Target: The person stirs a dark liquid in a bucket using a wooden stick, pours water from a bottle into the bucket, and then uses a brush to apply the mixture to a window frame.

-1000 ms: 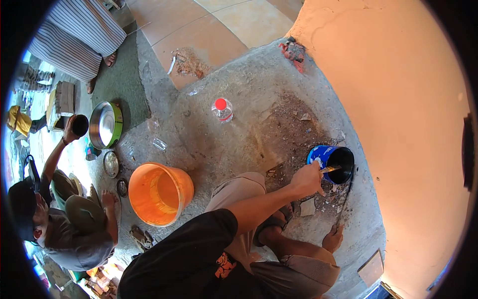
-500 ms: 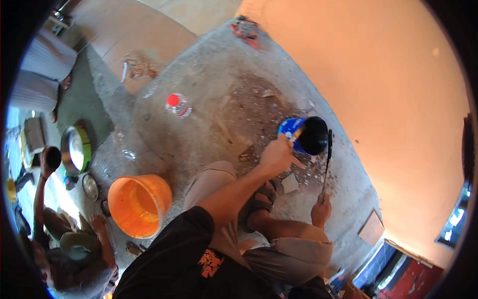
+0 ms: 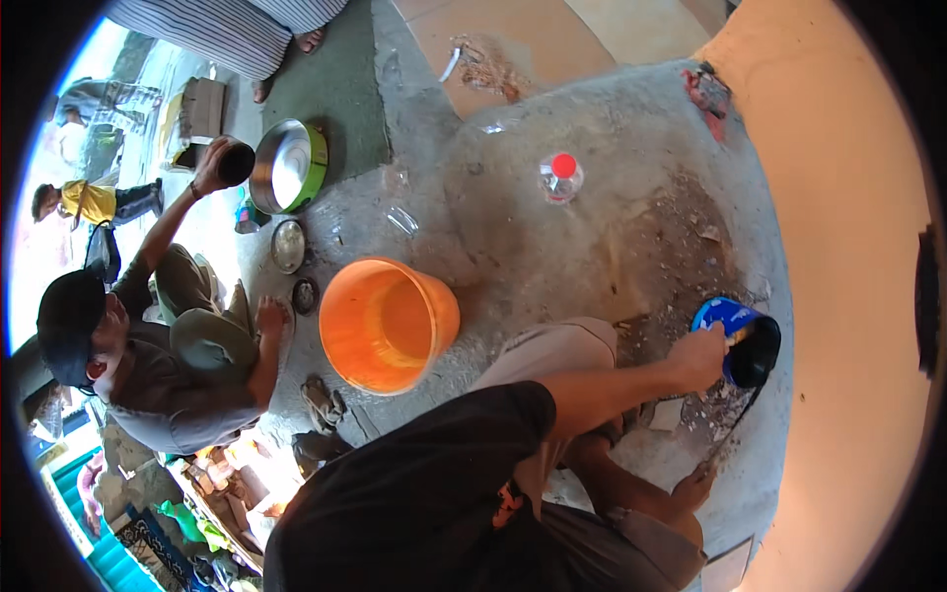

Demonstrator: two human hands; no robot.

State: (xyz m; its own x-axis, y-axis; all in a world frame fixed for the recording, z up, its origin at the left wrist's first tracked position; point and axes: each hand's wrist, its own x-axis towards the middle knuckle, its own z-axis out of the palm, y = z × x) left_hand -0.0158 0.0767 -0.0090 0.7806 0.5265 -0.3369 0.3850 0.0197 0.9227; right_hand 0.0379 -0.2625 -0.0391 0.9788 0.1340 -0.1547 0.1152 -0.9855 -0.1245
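Observation:
My left hand [image 3: 700, 357] grips a blue can [image 3: 725, 314] that lies tipped with its black inside facing right and down. A tan patch shows between the fingers and the can; I cannot tell what it is. My right hand [image 3: 695, 486], beside my bent knee, is closed on a long thin dark tool [image 3: 747, 407]. Its upper end reaches the lower side of the can's mouth; its exact kind is unclear. Grit and broken bits [image 3: 725, 400] lie on the floor under the can.
An orange bucket [image 3: 449, 314] stands left of my knee. A clear bottle with a red cap [image 3: 562, 178] stands farther off. At left sits another person [image 3: 187, 395], holding up a dark round container [image 3: 237, 164] near a green-sided pan [image 3: 320, 163]. An orange wall [image 3: 858, 247] bounds the right.
My view has swung left, so everything sits farther right in it and more of the seated person shows. The left hand still grips the can; the right keeps the tool.

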